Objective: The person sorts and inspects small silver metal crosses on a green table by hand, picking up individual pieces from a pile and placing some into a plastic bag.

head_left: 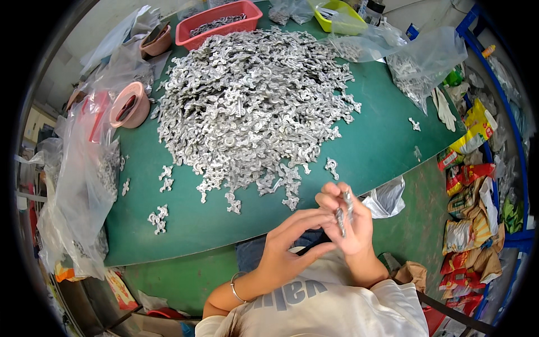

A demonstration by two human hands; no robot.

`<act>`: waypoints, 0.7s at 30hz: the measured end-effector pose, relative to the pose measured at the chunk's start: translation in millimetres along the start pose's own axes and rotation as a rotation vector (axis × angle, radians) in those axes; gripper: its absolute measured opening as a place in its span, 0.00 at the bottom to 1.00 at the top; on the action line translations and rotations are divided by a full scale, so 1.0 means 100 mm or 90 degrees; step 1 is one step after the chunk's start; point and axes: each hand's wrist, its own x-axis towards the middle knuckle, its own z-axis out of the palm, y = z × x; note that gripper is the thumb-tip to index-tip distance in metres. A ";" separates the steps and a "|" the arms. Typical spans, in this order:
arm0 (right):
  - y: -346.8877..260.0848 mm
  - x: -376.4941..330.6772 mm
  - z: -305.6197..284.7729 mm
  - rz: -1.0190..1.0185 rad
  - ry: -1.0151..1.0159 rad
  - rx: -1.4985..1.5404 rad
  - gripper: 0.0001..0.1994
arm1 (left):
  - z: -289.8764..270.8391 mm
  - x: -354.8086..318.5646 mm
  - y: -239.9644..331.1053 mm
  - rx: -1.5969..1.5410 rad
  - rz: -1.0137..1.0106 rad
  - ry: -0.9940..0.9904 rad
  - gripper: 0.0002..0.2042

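My right hand (356,227) is raised in front of my chest, past the table's near edge, with its fingers curled round small silver metal parts (341,221). At least two of these show edge-on between fingers and palm. My left hand (295,233) reaches across to it, thumb and fingers apart in a curve, the fingertips close against the nearer part. Whether they touch it I cannot tell. Beyond both hands a large heap of lobed silver metal parts (247,106) covers the middle of the green table (382,135). One loose metal part (331,167) lies just beyond my right hand.
Several loose parts (159,219) lie at the table's left. A red tub (185,38) and a yellow-green tray (337,19) stand at the back, a pink basket (137,106) on the left. Plastic bags (426,62) and a white glove (443,109) lie at the right; a blue rack (514,123) stands beyond.
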 end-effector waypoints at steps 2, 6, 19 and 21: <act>-0.09 0.04 0.00 0.011 0.068 0.132 0.09 | 0.00 -0.05 -0.03 -0.029 -0.041 0.022 0.16; -0.36 0.12 -0.11 -0.152 0.161 0.031 0.08 | -0.06 -0.11 -0.18 -0.122 -0.121 0.074 0.12; -0.40 0.44 -0.36 -0.370 0.324 -1.462 0.07 | -0.07 -0.11 -0.39 -0.081 -0.213 0.018 0.10; -0.42 0.42 -0.39 -0.439 0.275 -1.440 0.07 | -0.07 -0.10 -0.41 -0.098 -0.238 0.020 0.12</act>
